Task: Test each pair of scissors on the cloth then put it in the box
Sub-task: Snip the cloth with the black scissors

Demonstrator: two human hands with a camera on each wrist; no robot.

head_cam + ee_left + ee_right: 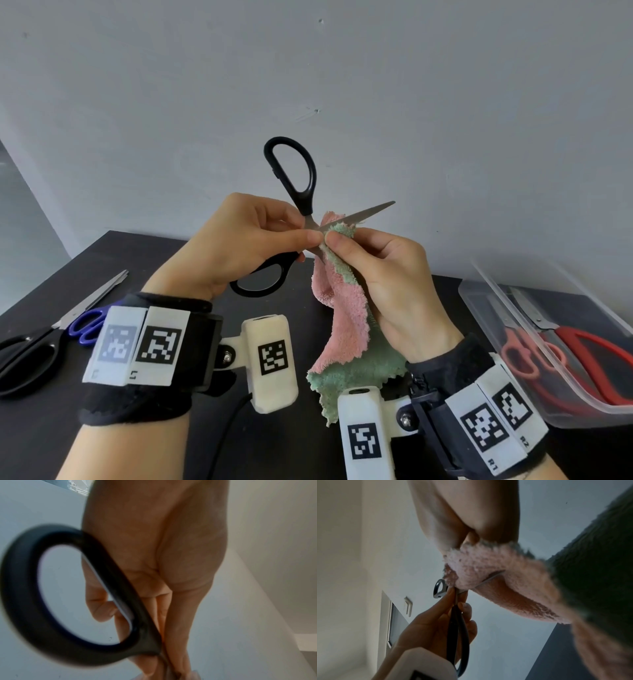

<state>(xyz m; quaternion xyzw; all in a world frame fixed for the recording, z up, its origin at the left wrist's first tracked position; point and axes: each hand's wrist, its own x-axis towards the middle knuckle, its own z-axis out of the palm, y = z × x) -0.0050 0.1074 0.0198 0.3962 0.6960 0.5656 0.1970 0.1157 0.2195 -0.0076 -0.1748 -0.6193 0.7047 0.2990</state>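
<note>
Scissors (301, 212) with black handles are being pinched near the pivot by the left hand (239, 246), blades spread around the cloth (342, 308), which the right hand (387, 281) is gripping taut, beside the box (561, 387).

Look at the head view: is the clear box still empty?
No: red scissors already lie inside the box at the right of the table.
</note>
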